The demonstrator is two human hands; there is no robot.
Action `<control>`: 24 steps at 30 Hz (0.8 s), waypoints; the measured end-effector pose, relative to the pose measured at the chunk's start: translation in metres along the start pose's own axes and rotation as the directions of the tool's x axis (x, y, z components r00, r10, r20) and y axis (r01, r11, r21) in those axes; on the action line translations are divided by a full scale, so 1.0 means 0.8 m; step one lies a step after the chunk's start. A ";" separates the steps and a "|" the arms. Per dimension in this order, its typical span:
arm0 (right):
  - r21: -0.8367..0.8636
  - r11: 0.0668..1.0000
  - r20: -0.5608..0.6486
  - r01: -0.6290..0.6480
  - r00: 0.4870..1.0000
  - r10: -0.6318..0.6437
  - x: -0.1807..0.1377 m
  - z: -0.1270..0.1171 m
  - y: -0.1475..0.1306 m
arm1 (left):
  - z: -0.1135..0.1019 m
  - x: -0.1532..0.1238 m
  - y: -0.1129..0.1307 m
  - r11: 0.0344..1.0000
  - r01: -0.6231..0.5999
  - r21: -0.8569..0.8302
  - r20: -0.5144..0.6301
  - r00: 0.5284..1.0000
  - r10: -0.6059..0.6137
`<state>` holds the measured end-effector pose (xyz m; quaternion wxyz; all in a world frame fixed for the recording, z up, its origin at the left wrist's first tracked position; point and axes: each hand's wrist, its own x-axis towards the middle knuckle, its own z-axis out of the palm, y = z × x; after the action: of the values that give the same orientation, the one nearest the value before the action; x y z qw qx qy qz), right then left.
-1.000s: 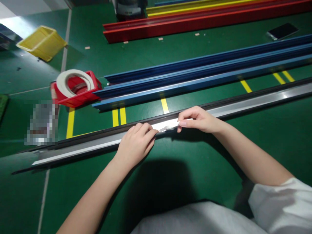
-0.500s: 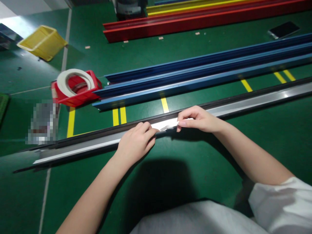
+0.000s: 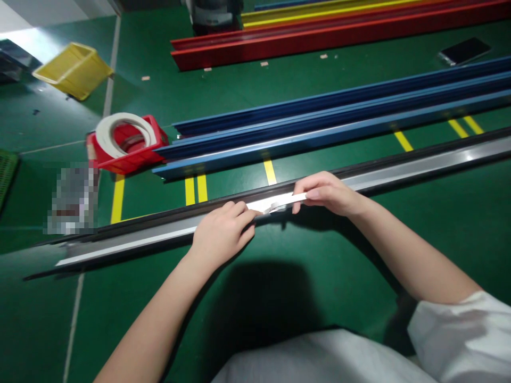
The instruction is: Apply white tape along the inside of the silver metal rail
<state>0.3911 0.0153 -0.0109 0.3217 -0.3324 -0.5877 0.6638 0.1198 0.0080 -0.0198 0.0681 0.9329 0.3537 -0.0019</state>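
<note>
A long grey and black rail (image 3: pixel 399 173) lies across the green floor from lower left to right. A white tape strip (image 3: pixel 275 202) runs along it between my hands. My left hand (image 3: pixel 221 234) rests on the rail, its fingertips pressing the strip down. My right hand (image 3: pixel 325 191) pinches the strip's free end just above the rail. The part of the strip left of my left hand lies flat on the rail.
Several blue rails (image 3: pixel 339 119) lie beyond the grey one, with red and yellow ones (image 3: pixel 319 32) further back. A red bin (image 3: pixel 131 149) holds a white tape roll (image 3: pixel 123 133). A yellow crate (image 3: pixel 72 69) sits far left. A phone (image 3: pixel 463 50) lies far right.
My right hand has slid a little to the right along the rail, drawing the strip's free end with it. The left hand has stayed in place.
</note>
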 end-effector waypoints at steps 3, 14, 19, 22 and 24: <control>0.079 0.997 -0.025 0.015 1.000 -0.013 -0.001 0.000 0.002 | 0.000 0.000 0.001 1.000 0.002 0.014 -0.003 1.000 -0.002; -0.038 0.999 -0.036 0.023 0.999 -0.024 -0.001 0.001 -0.001 | 0.002 -0.001 0.000 1.000 -0.004 0.008 -0.019 1.000 0.004; -0.040 0.999 -0.042 0.007 0.999 -0.009 -0.004 0.002 -0.001 | 0.000 -0.001 -0.001 1.000 -0.005 0.002 0.013 1.000 0.005; -0.008 1.000 -0.091 -0.006 0.996 0.006 -0.005 0.005 0.001 | -0.001 -0.001 -0.001 1.000 -0.013 -0.007 0.008 1.000 0.013; -0.029 1.000 -0.130 0.013 0.991 -0.016 -0.004 0.006 0.003 | -0.001 -0.001 -0.002 1.000 -0.016 -0.014 -0.001 1.000 0.016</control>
<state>0.3889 0.0099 -0.0128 0.3596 -0.3751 -0.5770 0.6301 0.1186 0.0088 -0.0194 0.0747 0.9352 0.3463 0.0015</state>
